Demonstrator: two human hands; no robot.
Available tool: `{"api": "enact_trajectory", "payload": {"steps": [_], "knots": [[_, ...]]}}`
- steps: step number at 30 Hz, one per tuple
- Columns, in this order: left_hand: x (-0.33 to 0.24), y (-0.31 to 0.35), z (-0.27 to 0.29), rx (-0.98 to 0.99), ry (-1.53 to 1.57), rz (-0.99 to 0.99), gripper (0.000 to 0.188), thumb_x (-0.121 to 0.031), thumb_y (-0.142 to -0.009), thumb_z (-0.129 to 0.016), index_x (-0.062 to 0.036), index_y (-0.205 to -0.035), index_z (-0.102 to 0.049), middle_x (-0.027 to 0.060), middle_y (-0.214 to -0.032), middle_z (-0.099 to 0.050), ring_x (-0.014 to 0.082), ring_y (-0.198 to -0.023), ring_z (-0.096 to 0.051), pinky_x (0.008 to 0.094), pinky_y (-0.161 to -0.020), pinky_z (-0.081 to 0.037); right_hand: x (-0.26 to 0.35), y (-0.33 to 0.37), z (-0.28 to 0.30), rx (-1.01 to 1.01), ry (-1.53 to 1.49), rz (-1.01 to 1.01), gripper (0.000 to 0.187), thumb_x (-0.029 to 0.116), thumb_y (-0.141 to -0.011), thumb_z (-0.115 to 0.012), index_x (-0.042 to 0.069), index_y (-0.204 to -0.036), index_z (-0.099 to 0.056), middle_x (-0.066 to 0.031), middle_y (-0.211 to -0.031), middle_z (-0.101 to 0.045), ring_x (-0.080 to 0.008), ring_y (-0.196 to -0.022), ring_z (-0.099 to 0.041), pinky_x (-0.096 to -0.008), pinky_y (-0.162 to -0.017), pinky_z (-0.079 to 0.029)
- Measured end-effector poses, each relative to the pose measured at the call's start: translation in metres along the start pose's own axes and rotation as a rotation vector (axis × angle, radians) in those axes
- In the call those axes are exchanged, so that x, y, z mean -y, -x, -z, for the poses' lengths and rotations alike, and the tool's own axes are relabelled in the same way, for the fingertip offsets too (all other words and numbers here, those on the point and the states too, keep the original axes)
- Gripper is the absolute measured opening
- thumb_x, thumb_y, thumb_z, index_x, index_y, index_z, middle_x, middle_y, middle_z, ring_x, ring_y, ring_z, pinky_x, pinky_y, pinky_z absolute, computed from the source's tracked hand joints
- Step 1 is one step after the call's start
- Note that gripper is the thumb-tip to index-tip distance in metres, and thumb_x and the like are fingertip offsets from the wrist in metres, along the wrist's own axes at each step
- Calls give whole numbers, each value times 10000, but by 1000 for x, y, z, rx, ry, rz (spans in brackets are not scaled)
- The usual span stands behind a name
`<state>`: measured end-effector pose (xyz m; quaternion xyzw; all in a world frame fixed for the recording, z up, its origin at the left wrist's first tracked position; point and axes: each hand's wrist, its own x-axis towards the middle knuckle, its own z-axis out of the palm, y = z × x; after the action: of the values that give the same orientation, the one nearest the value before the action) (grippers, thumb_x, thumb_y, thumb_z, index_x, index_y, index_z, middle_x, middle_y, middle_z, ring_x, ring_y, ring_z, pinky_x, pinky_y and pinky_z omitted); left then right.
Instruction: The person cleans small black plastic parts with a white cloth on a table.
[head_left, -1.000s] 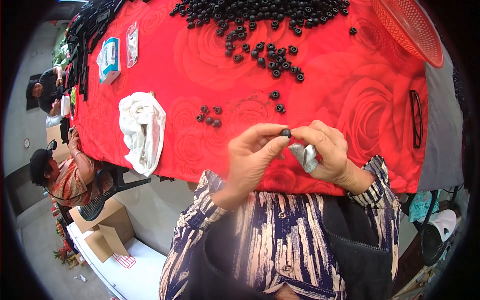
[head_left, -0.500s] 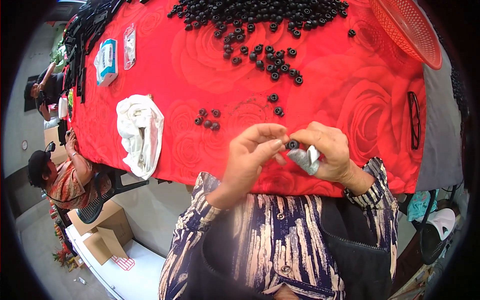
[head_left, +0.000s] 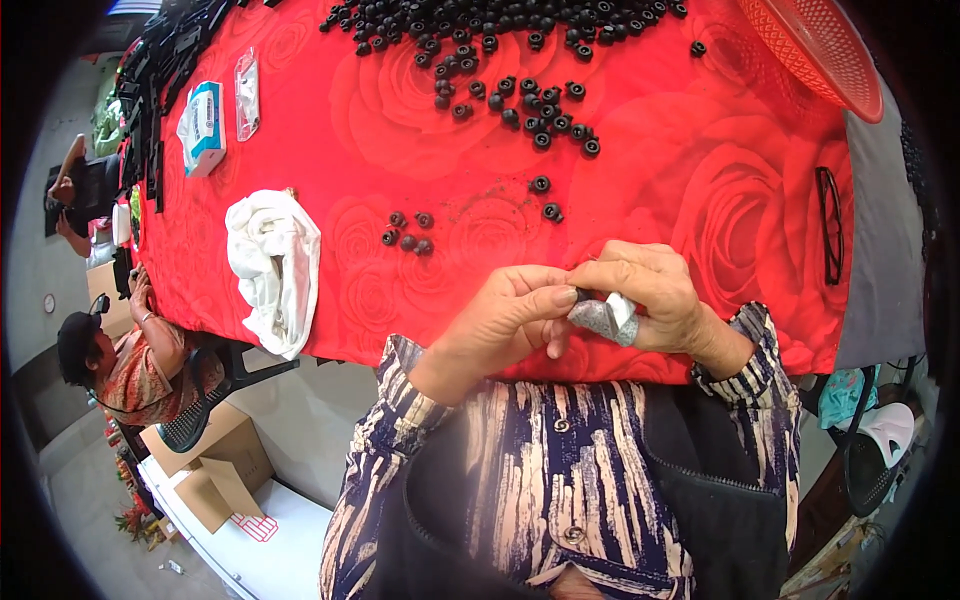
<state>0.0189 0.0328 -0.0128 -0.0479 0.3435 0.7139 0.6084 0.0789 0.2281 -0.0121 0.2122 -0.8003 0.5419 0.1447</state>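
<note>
My left hand (head_left: 518,312) and my right hand (head_left: 655,296) meet near the table's front edge. A small black round rubber-like part (head_left: 587,295) sits pinched between their fingertips, mostly hidden now. Tucked in my right palm is a grey, cloth-like wrapped piece (head_left: 603,323) with a flat white strip (head_left: 622,308) beside it; its kind I cannot make out. Just beyond my hands lie two loose black parts (head_left: 552,212). A small group of similar black parts (head_left: 407,242) rests to the left of them.
A big heap of black parts (head_left: 500,18) covers the far side of the red cloth (head_left: 430,150). White fabric (head_left: 272,270), a tissue pack (head_left: 203,130) and a clear packet (head_left: 247,95) lie left. Glasses (head_left: 829,225) and a red basket (head_left: 825,50) are right. Another person (head_left: 130,350) sits left.
My left fingertips have closed in on the black part, which my right fingers held in plain sight before. The fingers of both hands now cover most of it.
</note>
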Motion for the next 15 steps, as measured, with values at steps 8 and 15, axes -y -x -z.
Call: {"api": "enact_trajectory", "payload": {"steps": [8, 15], "knots": [[5, 3, -16, -86, 99, -141, 216, -112, -930, -561, 21, -1096, -594, 63, -920, -644, 111, -710, -607, 237, -583, -516, -3, 6, -8, -200, 149, 172, 333, 64, -690, -755, -44, -982, -635, -79, -667, -570, -182, -501, -530, -302, -441, -385], [7, 6, -18, -141, 70, -155, 216, -108, -931, -559, 23, -1099, -591, 68, -922, -643, 102, -722, -595, 239, -598, -519, -3, 10, -7, -177, 316, 277, 337, 52, -680, -739, -43, -986, -636, -55, -636, -520, -164, -484, -487, -302, -429, -352]]}}
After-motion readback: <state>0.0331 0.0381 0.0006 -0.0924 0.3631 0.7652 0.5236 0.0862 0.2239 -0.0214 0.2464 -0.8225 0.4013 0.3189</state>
